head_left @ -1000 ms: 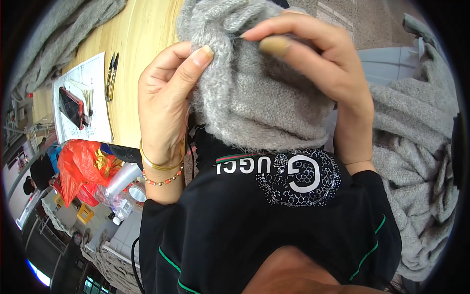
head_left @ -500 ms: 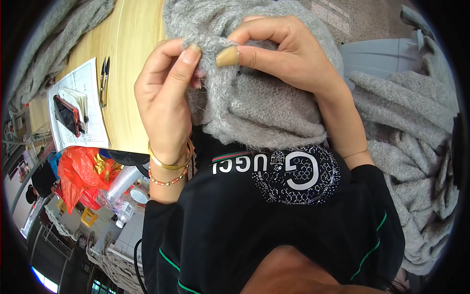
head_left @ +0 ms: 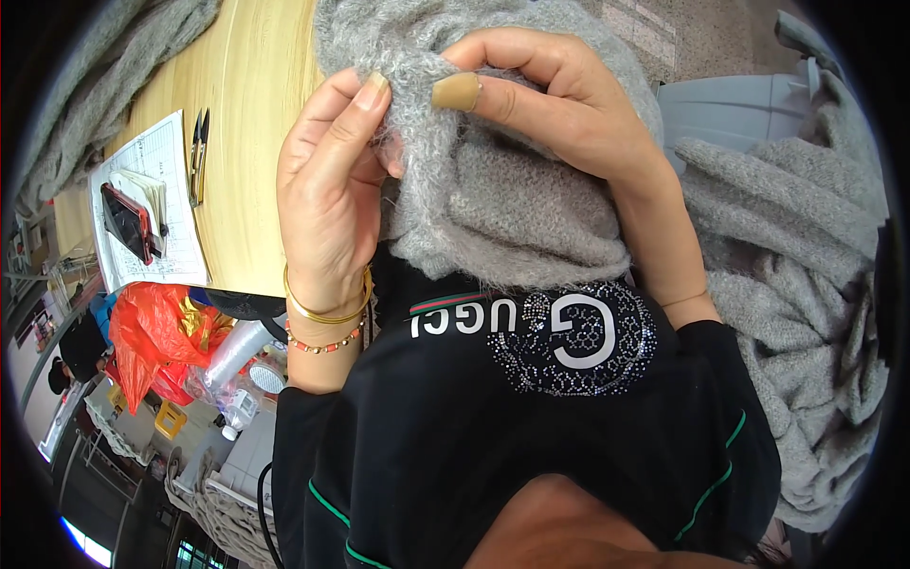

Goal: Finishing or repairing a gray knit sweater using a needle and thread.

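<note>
A fuzzy grey knitted piece is bunched over the table edge and against my body. My left hand pinches its raised edge between thumb and fingers. Just to the right, my right hand grips the same knit, its thumb capped with a tan finger cover. A thick ridge of the knit runs down between the hands toward me. The right fingertips are partly hidden behind the fabric, and I cannot make out whether a small tool is in them.
On the wooden table at left lie thread snips and a phone on paper sheets. A red plastic bag hangs below the table edge. More grey knits are heaped at right by a grey plastic bin.
My left hand has shifted slightly to the right along the knit. The right thumb has lifted up and moved a little away from the left thumb.
</note>
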Available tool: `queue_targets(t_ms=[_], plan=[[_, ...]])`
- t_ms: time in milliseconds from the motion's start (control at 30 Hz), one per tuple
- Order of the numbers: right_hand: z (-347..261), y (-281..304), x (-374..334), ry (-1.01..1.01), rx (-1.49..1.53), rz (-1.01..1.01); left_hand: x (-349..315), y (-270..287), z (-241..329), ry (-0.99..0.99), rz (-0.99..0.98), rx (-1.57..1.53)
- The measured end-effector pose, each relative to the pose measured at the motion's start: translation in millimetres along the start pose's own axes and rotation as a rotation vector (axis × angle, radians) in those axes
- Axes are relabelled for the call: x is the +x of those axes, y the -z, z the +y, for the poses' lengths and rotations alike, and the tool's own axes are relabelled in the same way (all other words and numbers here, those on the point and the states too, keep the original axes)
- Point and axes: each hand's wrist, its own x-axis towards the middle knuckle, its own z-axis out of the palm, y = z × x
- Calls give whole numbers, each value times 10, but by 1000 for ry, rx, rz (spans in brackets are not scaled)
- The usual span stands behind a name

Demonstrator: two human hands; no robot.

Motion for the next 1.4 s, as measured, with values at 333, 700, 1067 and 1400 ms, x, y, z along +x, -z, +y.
queue_targets(t_ms=[333,700,1067,1400], plan=[[-54,-28,-3,56,-148,39,-37,-34,2,-96,1,130],[189,-30,83,61,68,65,-8,57,-44,-130,-26,205],[60,-151,25,178,-57,115,5,75,-73,177,7,-466],[113,-130,34,137,-17,140,9,52,-75,152,-74,-383]])
